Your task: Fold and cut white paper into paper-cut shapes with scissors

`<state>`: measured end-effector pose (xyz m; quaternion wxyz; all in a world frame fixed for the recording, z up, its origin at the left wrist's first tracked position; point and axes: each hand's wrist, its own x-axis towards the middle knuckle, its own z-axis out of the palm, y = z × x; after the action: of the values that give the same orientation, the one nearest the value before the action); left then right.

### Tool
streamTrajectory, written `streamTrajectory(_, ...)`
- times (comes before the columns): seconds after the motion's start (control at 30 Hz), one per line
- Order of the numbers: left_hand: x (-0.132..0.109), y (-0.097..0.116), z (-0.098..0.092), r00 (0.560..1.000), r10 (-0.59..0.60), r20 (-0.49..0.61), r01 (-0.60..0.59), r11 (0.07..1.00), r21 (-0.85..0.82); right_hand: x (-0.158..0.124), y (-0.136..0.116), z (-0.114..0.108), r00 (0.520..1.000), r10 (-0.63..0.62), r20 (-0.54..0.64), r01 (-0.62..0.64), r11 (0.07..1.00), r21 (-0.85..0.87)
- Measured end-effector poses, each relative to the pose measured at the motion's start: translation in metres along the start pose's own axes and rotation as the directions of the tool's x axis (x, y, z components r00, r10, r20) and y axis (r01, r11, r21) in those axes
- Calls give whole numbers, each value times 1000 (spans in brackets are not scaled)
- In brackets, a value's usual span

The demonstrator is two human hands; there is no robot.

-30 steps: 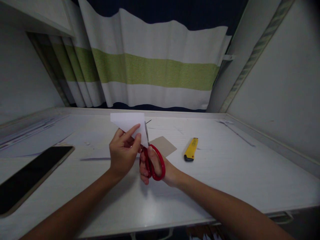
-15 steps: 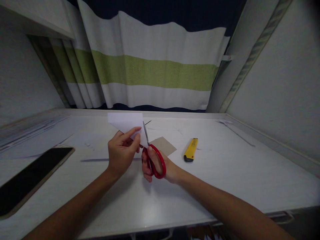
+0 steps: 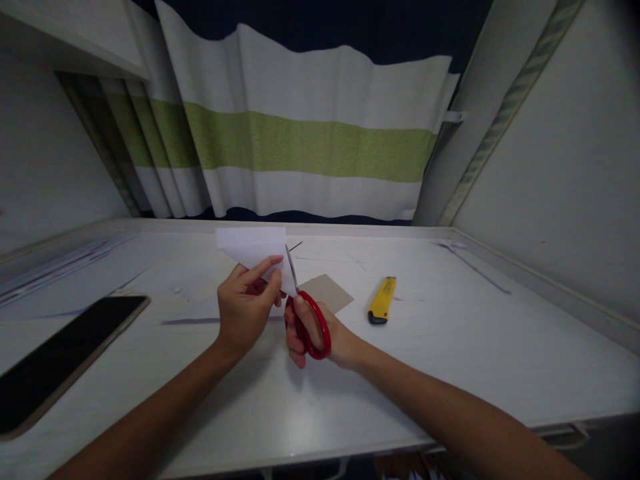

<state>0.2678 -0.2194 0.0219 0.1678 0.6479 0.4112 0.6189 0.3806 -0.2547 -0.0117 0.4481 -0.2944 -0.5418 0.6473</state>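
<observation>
A white piece of paper is pinched in my left hand, raised above the white desk. My right hand grips red-handled scissors, thumb through one loop and fingers around the other. The scissors' blades lie along the paper's right edge, one blade showing in front. How far the paper is cut I cannot tell. Behind the scissors a square of grey-brown card rests on the desk. To the right of my right hand lies a yellow box cutter.
A dark phone lies at the left of the desk. White paper sheets spread over the left side, and a thin paper strip lies at the far right. A striped curtain hangs behind, with walls on both sides.
Both hands, with the paper and scissors, have shifted very slightly right and down. The scissor handles look a little closer together. Everything else stays in place.
</observation>
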Motion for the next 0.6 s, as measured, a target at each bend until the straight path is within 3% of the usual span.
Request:
streamTrajectory(0.43,2,0,-2,994,-83,69,86,996,-33,-2,-4,0,1000,8,-20,-10,997,-82)
streamTrajectory(0.6,6,-1,-3,995,-85,43,85,996,5,0,-6,-3,997,2,-82,-8,997,-77)
